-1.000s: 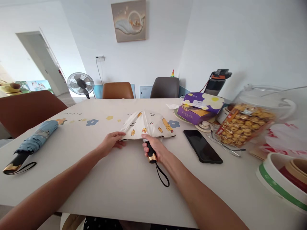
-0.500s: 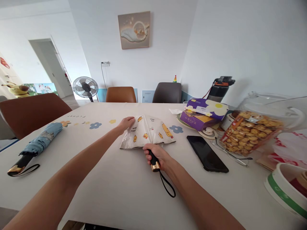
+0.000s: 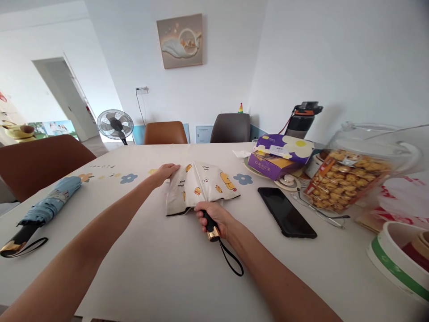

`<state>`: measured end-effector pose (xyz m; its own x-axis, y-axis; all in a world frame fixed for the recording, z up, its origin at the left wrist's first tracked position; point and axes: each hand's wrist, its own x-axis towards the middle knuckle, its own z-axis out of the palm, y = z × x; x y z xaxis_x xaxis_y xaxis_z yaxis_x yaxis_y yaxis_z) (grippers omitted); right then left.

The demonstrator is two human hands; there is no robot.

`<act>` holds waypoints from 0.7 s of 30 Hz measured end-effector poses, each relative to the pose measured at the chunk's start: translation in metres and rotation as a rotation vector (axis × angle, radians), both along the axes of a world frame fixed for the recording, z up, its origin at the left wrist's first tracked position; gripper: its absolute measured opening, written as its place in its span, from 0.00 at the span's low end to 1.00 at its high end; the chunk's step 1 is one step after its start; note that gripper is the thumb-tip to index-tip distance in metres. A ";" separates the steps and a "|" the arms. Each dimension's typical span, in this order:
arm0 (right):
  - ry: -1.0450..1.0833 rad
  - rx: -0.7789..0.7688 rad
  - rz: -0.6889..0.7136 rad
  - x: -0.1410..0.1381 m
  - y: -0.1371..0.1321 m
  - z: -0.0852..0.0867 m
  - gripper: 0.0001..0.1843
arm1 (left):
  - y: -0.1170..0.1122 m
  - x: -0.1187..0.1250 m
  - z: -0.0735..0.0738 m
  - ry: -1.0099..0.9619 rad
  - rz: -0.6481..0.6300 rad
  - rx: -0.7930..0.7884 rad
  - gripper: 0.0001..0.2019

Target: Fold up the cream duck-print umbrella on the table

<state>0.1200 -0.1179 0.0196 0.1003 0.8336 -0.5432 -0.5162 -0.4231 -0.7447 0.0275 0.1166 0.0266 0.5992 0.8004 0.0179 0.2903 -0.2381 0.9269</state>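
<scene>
On the pale table (image 3: pixel 150 273): a cream umbrella (image 3: pixel 211 181) lies in front of the person, its canopy collapsed but loose, printed with yellow ducks and small black lettering, a dark edge along its hem; its handle points back toward the person.
Right hand (image 3: pixel 214 218): closed firmly, fingers wrapped round the black handle (image 3: pixel 208 220) just below the cloth.
Handle end: a gold cap (image 3: pixel 213 235) shows beneath the fist, and a black strap (image 3: pixel 237 268) loops down from it.
Left hand (image 3: pixel 168 172): at the canopy's far left edge, fingers close together and slightly bent, touching the cloth; from where I stand I cannot tell whether they pinch it.
Far left: a blue umbrella (image 3: pixel 55 201), rolled up, lies well apart from the hands.
Right of the hands: a dark phone (image 3: pixel 286 212) lies flat, with eyeglasses (image 3: pixel 342 217) just beyond it.
Cluttered corner: a purple box (image 3: pixel 268 166), a dark bottle (image 3: pixel 299 123), golden-brown snacks (image 3: pixel 345 181) behind clear plastic, and a white ring with a green band (image 3: pixel 390 263) nearer the person.
Behind the table: a brown chair (image 3: pixel 166 133), a grey chair (image 3: pixel 230 128) and a fan (image 3: pixel 115 124).
</scene>
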 end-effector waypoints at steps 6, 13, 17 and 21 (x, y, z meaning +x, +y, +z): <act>0.018 0.031 0.004 0.006 0.001 -0.003 0.07 | -0.001 -0.009 -0.013 0.122 0.068 0.148 0.21; 0.028 0.024 0.004 0.010 0.003 -0.002 0.18 | -0.007 -0.005 -0.038 0.240 0.159 0.451 0.17; -0.017 0.026 -0.037 0.008 0.003 -0.001 0.26 | -0.018 -0.003 -0.037 0.252 0.182 0.581 0.06; -0.098 0.059 -0.073 0.003 0.000 0.001 0.21 | -0.050 -0.002 -0.025 0.106 0.286 0.682 0.09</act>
<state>0.1233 -0.1176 0.0206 0.2118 0.8525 -0.4779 -0.4677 -0.3410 -0.8155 0.0251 0.0669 0.0021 0.3951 0.7575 0.5198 0.5071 -0.6516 0.5641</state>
